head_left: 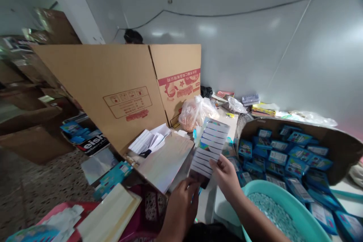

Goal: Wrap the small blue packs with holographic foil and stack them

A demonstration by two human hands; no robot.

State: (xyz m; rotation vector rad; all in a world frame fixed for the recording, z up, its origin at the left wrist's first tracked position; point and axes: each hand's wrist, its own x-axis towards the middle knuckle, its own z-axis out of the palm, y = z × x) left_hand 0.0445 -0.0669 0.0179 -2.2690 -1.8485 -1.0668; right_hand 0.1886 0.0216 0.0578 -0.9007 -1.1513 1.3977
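Ahead of my body I hold a narrow shiny label sheet (209,147), tilted, with rows of white strips and a dark lower end. My left hand (183,202) is closed at its lower left corner, the fingers partly hidden. On the right edge, my right hand (225,176) pinches the sheet between thumb and fingers. Just left of it lies a flat silvery board (166,160), with loose white printed papers (149,141) behind. Beside my right forearm stands a turquoise basin (283,204) of small pale blue pieces.
A tall cardboard panel (127,83) stands at the back left; a person's head (133,36) shows above it. A clear plastic bag (198,111) sits behind the sheet. At right, an open carton (340,147) holds many small blue boxes (296,164). A magenta basket (138,215) is lower left.
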